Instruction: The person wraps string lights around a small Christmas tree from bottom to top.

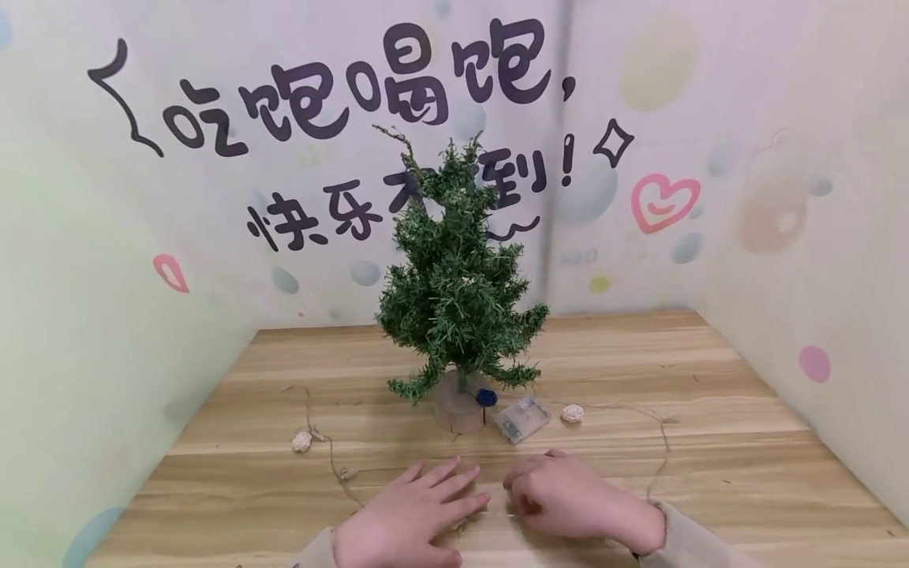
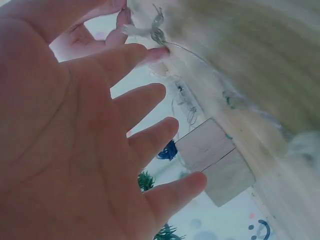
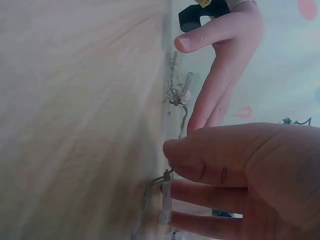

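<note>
My left hand (image 1: pixel 415 517) lies palm down over the table with its fingers spread and straight. In the left wrist view its palm and fingers hold nothing. My right hand (image 1: pixel 575 493) is beside it, fingers bent. The right wrist view shows thumb and forefinger pinching a thin twisted wire string (image 3: pixel 183 122), which looks like a light string, with a knot and a clear tube-like piece just below. Beyond my hands a small green artificial Christmas tree (image 1: pixel 461 292) stands upright on a round wooden base (image 1: pixel 450 410).
A clear flat box (image 1: pixel 522 419), perhaps a battery case, lies right of the base. A dark blue ball (image 1: pixel 486 397) is against the base. White woven balls, one left (image 1: pixel 301 442) and one right (image 1: pixel 572 413), lie near the string. Printed walls enclose the wooden table (image 1: pixel 234 489).
</note>
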Motion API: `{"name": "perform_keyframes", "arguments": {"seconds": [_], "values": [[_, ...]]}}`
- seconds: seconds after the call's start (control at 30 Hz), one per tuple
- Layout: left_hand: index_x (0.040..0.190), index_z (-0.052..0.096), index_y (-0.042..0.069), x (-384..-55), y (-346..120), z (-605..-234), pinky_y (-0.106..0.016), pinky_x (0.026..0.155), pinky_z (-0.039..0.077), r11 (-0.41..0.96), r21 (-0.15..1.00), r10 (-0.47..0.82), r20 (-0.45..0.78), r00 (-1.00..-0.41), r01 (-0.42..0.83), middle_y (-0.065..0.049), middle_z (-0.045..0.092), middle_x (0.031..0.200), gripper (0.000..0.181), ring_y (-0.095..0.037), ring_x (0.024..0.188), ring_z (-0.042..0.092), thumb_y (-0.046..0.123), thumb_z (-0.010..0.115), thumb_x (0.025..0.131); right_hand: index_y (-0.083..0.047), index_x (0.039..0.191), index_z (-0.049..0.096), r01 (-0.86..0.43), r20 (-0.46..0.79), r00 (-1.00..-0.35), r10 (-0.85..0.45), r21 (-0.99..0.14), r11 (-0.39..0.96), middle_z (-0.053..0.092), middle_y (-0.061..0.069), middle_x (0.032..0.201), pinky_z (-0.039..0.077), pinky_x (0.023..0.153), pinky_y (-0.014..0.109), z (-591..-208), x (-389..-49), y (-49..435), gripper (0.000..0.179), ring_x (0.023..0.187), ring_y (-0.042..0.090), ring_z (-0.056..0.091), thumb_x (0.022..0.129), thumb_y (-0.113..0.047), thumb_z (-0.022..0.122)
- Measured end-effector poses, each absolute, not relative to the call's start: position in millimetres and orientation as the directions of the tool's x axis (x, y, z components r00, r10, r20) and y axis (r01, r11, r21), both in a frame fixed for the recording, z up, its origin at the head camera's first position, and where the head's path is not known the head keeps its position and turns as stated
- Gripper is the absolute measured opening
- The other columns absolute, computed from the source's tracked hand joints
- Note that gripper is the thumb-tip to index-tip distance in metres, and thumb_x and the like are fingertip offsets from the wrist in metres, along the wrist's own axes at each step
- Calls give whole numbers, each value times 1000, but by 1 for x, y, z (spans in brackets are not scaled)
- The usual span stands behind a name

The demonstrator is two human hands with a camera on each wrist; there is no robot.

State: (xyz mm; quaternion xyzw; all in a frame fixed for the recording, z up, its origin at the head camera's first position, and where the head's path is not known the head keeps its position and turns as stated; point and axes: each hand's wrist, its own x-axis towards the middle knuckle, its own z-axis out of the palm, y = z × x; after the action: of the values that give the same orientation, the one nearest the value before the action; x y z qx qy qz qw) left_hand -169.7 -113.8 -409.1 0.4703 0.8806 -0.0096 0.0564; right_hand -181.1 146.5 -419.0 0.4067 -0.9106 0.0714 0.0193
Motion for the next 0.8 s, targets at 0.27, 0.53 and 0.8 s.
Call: {"name": "perform_keyframes", "arguments": {"seconds": [0.27,0.53,0.8], "values": [[147,43,26,-165,-108,-403,-50,100,42,548,-83,834,123,-538,832,1,41,150,62,-22,136,40,55,54,94,-28,73,60,-751,229,-659,-716,-153,643,57,-20,75,46,69,29,-403,-181,141,17,67,-3,48,77,-19,74],[119,69,21,-162,-99,-402,-36,89,49,561,-256,791,447,-418,787,5,67,116,40,-16,108,61,40,72,84,-24,76,63,-779,339,-614,-713,-114,616,58,-16,75,46,67,24,-388,-178,128,12,68,-2,49,76,-20,75],[90,74,19,-166,-96,-398,-26,71,51,553,-310,720,645,-256,773,7,69,85,13,-11,79,64,18,64,82,-24,75,59,-807,448,-551,-704,-70,586,59,-15,73,43,63,21,-385,-176,124,17,68,-1,50,76,-21,76]]}}
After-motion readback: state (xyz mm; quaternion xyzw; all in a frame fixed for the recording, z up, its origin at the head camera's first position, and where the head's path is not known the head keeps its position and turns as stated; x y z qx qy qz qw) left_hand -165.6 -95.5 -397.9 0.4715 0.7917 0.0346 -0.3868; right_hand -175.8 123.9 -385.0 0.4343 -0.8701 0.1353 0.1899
